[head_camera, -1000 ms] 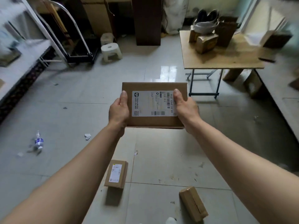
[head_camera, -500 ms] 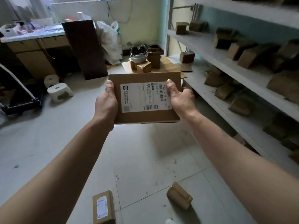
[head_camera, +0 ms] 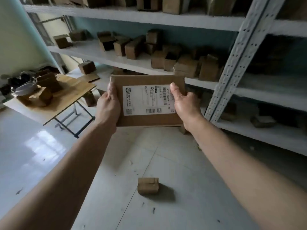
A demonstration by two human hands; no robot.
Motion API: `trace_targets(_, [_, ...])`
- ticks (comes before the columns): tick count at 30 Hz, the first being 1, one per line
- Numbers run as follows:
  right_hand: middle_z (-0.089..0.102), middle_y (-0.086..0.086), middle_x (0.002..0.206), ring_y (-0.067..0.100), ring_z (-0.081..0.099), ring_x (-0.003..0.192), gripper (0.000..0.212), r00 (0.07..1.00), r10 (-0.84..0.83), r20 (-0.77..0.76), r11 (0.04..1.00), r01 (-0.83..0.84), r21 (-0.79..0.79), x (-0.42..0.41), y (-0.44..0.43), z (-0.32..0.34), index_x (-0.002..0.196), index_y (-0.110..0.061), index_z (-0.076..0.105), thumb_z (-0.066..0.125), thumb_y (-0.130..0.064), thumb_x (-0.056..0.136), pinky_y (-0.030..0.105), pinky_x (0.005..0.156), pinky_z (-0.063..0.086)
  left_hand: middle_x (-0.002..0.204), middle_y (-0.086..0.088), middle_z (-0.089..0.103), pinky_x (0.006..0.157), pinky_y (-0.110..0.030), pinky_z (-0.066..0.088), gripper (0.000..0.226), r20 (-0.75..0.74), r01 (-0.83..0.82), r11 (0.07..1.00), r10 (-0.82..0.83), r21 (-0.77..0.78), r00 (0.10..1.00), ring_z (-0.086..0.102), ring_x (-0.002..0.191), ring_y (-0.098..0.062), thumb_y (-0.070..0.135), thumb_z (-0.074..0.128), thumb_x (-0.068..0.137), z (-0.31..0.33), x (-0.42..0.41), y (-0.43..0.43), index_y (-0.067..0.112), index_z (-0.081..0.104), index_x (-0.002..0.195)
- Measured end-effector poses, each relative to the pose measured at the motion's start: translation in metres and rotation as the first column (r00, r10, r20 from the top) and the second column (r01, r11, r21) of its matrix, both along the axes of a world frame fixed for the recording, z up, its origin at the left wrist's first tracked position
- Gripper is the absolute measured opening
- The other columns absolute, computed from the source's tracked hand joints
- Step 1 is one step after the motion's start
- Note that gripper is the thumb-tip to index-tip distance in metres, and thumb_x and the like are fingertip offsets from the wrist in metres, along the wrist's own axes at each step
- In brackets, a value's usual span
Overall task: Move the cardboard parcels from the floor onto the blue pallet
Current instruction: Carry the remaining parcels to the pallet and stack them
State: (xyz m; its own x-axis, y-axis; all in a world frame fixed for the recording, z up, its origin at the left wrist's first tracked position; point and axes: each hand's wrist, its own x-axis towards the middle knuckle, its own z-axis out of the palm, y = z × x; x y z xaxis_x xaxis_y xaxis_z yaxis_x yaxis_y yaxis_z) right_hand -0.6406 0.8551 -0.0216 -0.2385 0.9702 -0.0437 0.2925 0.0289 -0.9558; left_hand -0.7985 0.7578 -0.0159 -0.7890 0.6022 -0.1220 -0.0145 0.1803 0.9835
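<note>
At left a table (head_camera: 69,95) carries a few boxes (head_camera: 41,95). The left hand (head_camera: 108,105) and right hand (head_camera: 186,105) each grip a side edge of the flat parcel (head_camera: 149,121) (label facing up), thumbs on top, holding it in the air above the floor (head_camera: 49,155). To the right the shelves (head_camera: 103,53) hold many cartons (head_camera: 132,47), and a small box (head_camera: 147,185) lies on the floor below the parcel.

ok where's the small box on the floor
The small cardboard box lies on the floor, low centre in the head view, directly below the held parcel.
</note>
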Motion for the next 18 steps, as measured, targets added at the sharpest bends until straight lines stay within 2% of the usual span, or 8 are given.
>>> trace_targets(2, [0.062,0.001,0.097,0.017,0.059,0.086,0.057,0.991,-0.129,-0.02,0.991,0.129,-0.02,0.05,0.014,-0.003,0.105,-0.006,0.058,0.048,-0.06,0.089,0.021,0.067,0.046,0.095,-0.006,0.071,0.078,-0.038,0.058,0.058,-0.018,0.096,0.995,-0.096,-0.011,0.995,0.069,0.088,-0.021,0.066,0.035,0.091,0.003,0.041,0.032,0.018,0.065,0.1])
trace_targets(4, [0.066,0.003,0.107,0.021,0.063,0.095,0.063,0.966,-0.255,-0.042,0.966,0.253,-0.047,0.102,0.027,-0.006,0.113,-0.008,0.058,0.05,-0.064,0.086,0.031,0.078,0.054,0.088,-0.003,0.069,0.071,-0.033,0.056,0.055,-0.051,0.183,0.983,-0.184,-0.024,0.982,0.067,0.081,-0.017,0.063,0.034,0.093,0.007,0.09,0.059,0.017,0.064,0.099])
trace_targets(8, [0.067,0.003,0.104,0.019,0.065,0.089,0.061,0.881,-0.473,-0.018,0.879,0.471,-0.073,0.224,0.035,-0.005,0.112,-0.008,0.058,0.049,-0.063,0.087,0.026,0.063,0.051,0.086,-0.004,0.069,0.07,-0.033,0.057,0.051,-0.059,0.392,0.919,-0.394,-0.049,0.917,0.068,0.078,-0.017,0.062,0.032,0.094,0.007,0.201,0.105,0.021,0.061,0.094])
trace_targets(10, [0.068,0.005,0.102,0.018,0.065,0.085,0.062,0.82,-0.572,-0.016,0.819,0.57,-0.065,0.29,0.032,-0.003,0.111,-0.007,0.058,0.049,-0.063,0.086,0.026,0.061,0.05,0.09,-0.007,0.069,0.075,-0.037,0.057,0.051,-0.061,0.494,0.867,-0.498,-0.067,0.865,0.068,0.082,-0.02,0.062,0.03,0.095,0.008,0.265,0.122,0.02,0.06,0.093])
trace_targets(12, [0.068,0.005,0.098,0.014,0.063,0.074,0.061,0.761,-0.649,-0.007,0.76,0.648,-0.055,0.356,0.027,-0.001,0.107,-0.006,0.06,0.048,-0.063,0.086,0.022,0.049,0.04,0.093,-0.007,0.068,0.079,-0.037,0.056,0.052,-0.068,0.585,0.806,-0.591,-0.086,0.804,0.067,0.085,-0.021,0.061,0.029,0.095,0.008,0.33,0.136,0.02,0.06,0.094])
trace_targets(14, [0.068,0.005,0.094,0.013,0.06,0.068,0.057,0.693,-0.721,0.018,0.692,0.721,-0.046,0.418,0.019,0.001,0.1,-0.008,0.062,0.048,-0.062,0.087,0.021,0.046,0.036,0.1,-0.009,0.068,0.087,-0.041,0.053,0.051,-0.078,0.65,0.756,-0.655,-0.079,0.752,0.066,0.093,-0.024,0.063,0.028,0.095,0.009,0.392,0.148,0.022,0.059,0.099])
trace_targets(16, [0.07,0.004,0.094,0.016,0.065,0.075,0.059,0.631,-0.775,0.019,0.63,0.775,-0.048,0.474,0.012,0.002,0.099,-0.008,0.064,0.048,-0.063,0.084,0.026,0.054,0.047,0.102,-0.01,0.068,0.092,-0.044,0.051,0.052,-0.082,0.717,0.693,-0.721,-0.074,0.688,0.065,0.095,-0.027,0.066,0.027,0.092,0.008,0.453,0.157,0.024,0.058,0.095])
trace_targets(18, [0.072,0.002,0.093,0.018,0.068,0.08,0.061,0.571,-0.821,0.017,0.569,0.821,-0.049,0.527,0.001,0.002,0.097,-0.011,0.065,0.048,-0.067,0.079,0.037,0.073,0.056,0.097,-0.009,0.068,0.089,-0.042,0.052,0.049,-0.076,0.769,0.635,-0.773,-0.072,0.63,0.066,0.091,-0.025,0.065,0.026,0.093,0.006,0.512,0.161,0.025,0.055,0.089])
